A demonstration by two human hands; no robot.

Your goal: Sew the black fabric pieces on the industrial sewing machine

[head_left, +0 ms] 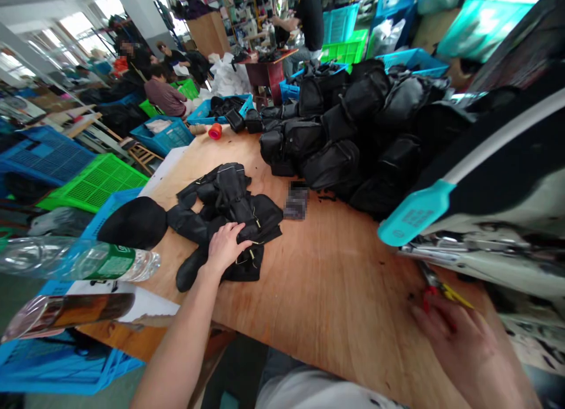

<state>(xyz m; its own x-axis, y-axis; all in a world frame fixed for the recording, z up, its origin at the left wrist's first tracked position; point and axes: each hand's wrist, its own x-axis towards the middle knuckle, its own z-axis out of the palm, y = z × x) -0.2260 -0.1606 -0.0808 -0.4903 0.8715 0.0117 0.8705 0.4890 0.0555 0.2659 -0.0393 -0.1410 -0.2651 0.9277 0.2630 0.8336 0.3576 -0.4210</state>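
Note:
My left hand point(225, 244) rests on a loose pile of black fabric pieces point(233, 191), its thumb and fingers apart. Several of these pieces carry zippers with pale pulls. At the right, below the sewing machine head point(485, 250), my right hand point(463, 344) is closed around scissors point(430, 294) with red and yellow handles. Their metal end points toward the machine; motion blur and the hand itself cover part of the handles.
A large heap of black bags point(331, 156) covers the table's far right. A phone-like dark item point(295, 202) lies beside the pieces. At left are a water bottle point(110, 263), an amber bottle point(88, 306) and a black round piece point(135, 222). An orange spool point(215, 131) stands farther back; people sit beyond.

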